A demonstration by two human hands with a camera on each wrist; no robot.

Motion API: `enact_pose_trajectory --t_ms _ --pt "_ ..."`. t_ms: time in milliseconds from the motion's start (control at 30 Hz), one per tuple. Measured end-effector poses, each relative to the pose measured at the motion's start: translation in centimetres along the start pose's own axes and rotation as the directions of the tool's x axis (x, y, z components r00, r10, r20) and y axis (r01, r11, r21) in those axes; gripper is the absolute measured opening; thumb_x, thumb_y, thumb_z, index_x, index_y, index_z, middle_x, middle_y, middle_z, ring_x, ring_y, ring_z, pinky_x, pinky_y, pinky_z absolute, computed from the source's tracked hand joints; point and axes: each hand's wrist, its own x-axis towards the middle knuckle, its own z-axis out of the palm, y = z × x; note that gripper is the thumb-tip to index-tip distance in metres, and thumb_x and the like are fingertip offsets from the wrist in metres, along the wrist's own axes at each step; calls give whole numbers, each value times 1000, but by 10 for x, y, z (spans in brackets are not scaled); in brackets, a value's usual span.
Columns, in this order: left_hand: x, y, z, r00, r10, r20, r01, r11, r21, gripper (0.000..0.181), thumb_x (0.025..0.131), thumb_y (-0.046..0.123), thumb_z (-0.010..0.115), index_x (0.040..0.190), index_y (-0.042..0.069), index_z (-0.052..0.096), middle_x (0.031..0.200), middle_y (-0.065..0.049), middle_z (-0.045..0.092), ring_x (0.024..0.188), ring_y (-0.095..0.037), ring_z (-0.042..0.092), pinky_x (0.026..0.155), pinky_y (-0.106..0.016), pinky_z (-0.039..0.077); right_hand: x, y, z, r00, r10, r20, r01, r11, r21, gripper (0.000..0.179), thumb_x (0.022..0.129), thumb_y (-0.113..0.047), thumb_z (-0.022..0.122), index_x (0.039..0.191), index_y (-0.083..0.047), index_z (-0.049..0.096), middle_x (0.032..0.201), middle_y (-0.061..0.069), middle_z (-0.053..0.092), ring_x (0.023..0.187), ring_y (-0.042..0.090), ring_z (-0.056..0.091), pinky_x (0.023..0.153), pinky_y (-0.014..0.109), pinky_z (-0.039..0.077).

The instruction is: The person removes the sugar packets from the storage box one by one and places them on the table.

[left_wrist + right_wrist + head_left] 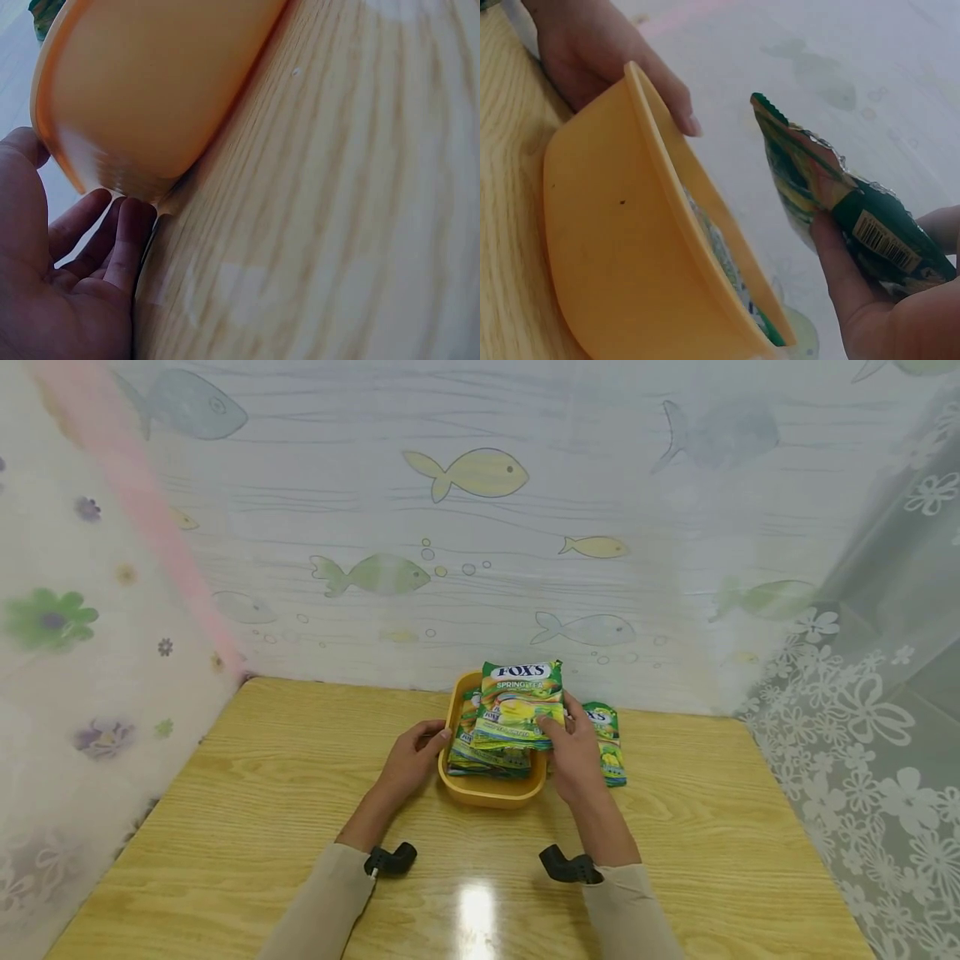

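My right hand (576, 752) pinches a green Fox's Spring Tea candy packet (519, 702) over a yellow-orange plastic container (487, 795). Thumb in front, fingers behind: that is how the packet (855, 217) sits in the right wrist view, above the rim. At the container's left side, my left hand (414, 758) holds the wall, its thumb at the rim and its curled fingers (131, 232) against the outside. Inside lie several similar green packets (487, 762), partly hidden by the held one.
Another green Fox's packet (611, 752) lies on the wooden table (720, 827) to the right, partly behind my right hand. A fish-patterned curtain (480, 568) hangs along the table's back edge. Black wrist mounts (392, 860) sit at both cuffs.
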Motion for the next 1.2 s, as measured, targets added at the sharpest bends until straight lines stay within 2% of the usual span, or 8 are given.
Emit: enact_pose_trajectory --t_ms 133,300,467,733,867,1033,1200 --pt "-4 6 0 1000 -2 -4 2 1000 -7 44 112 25 59 146 -2 59 138 -22 65 128 -38 62 112 -56 47 0 1 -2 1000 -12 9 12 999 37 66 110 -10 56 169 -19 28 155 15 50 114 15 65 84 27 59" --pt "-3 4 1 1000 -10 -13 10 1000 -12 42 112 25 59 145 -1 60 139 -22 64 130 -38 61 113 -56 46 0 2 -9 1000 -17 -1 17 998 63 65 110 -11 56 169 -20 29 153 14 50 107 11 66 78 24 55" --pt "-2 3 2 1000 -15 -15 15 1000 -12 42 111 24 60 145 -1 60 138 -22 64 129 -38 62 112 -56 46 -1 2 -19 1000 -12 -11 13 997 79 63 112 -14 55 169 -21 30 147 13 55 99 7 69 72 21 53" --pt "-2 2 0 1000 3 -7 -3 1000 -2 45 112 26 59 146 -4 58 140 -23 64 129 -38 61 111 -56 47 -4 0 -35 1000 -10 -6 11 991 131 64 112 -15 55 170 -17 26 154 17 51 111 10 71 89 26 61" --pt "3 -8 0 1000 2 -13 -2 1000 5 46 111 30 61 146 0 60 139 -21 65 128 -36 63 110 -55 48 -5 2 -43 1000 -8 -4 9 991 134 63 112 -17 56 169 -18 28 144 8 59 109 10 72 87 28 62" --pt "9 -24 -2 1000 10 -4 -10 1000 11 48 109 39 63 145 8 63 138 -14 66 127 -29 64 109 -50 51 -6 5 -53 999 -41 -2 41 992 121 60 112 -17 56 168 -18 32 124 -8 72 101 9 75 77 25 62" --pt "10 -24 -2 1000 17 2 -17 1000 16 49 109 40 63 146 8 62 139 -14 66 128 -29 64 109 -50 51 -8 4 -60 999 -33 -2 33 993 114 60 113 -16 55 168 -18 32 126 -9 71 101 9 74 77 24 61"
